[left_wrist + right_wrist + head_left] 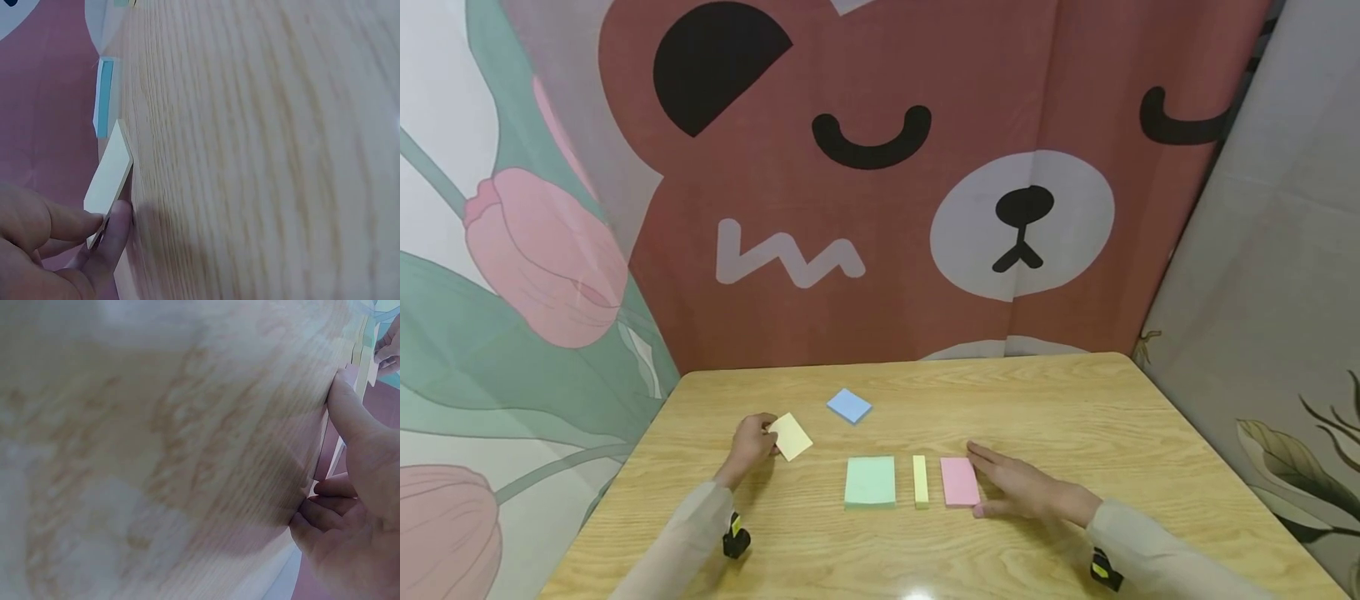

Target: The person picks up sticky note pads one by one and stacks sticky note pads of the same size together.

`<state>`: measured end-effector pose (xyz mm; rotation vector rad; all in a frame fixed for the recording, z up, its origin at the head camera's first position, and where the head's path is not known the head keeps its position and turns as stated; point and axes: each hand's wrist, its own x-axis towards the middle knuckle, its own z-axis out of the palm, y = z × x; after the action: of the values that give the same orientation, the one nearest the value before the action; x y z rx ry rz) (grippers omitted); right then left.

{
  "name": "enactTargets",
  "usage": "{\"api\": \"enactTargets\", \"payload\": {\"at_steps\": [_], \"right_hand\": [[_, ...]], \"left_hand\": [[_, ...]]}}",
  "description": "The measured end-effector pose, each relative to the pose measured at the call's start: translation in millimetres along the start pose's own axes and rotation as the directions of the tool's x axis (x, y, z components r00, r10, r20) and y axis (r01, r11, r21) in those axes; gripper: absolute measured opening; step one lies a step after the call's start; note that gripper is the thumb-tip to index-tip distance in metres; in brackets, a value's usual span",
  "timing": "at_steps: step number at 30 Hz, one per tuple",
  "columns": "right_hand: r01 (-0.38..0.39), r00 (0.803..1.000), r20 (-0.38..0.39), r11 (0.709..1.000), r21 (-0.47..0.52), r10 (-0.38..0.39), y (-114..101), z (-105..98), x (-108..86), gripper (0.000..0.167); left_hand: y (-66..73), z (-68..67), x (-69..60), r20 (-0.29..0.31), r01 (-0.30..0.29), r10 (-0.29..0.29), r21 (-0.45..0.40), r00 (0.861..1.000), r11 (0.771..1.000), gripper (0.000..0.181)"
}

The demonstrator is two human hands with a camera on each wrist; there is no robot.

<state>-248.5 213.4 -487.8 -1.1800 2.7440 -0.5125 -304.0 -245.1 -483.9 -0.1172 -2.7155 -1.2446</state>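
My left hand (752, 443) pinches a pale yellow sticky note pad (791, 437) between thumb and fingers. In the left wrist view the pale yellow pad (110, 175) is tilted, its lower end between my fingertips. At the right, my right hand (1022, 487) lies beside a pink sticky note pad (959, 482), its fingers extended near the pad's far right corner and its thumb at the near right corner. Left of the pink pad lie a narrow yellow sticky note pad (921, 481) and a larger mint green one (870, 481), side by side in a row.
A blue sticky note pad (849, 406) lies turned at an angle farther back on the wooden table (1045, 400). Behind the table hangs a cloth with a brown bear print (880, 208). Patterned cloths hang at the left and right sides.
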Motion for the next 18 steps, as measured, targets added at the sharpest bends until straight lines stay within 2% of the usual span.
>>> {"api": "enactTargets", "payload": {"at_steps": [9,18], "right_hand": [[-0.004,1.000,0.010,1.000,0.013,0.004,-1.4,-0.3,0.3,0.089],[-0.003,1.000,0.010,1.000,0.005,0.003,-1.6,-1.2,0.8,0.088]], "left_hand": [[1.7,-0.1,1.7,-0.026,0.049,-0.050,-0.017,0.998,0.999,0.035],[2.6,-2.6,2.9,-0.018,0.080,-0.081,-0.014,0.997,0.997,0.033]]}}
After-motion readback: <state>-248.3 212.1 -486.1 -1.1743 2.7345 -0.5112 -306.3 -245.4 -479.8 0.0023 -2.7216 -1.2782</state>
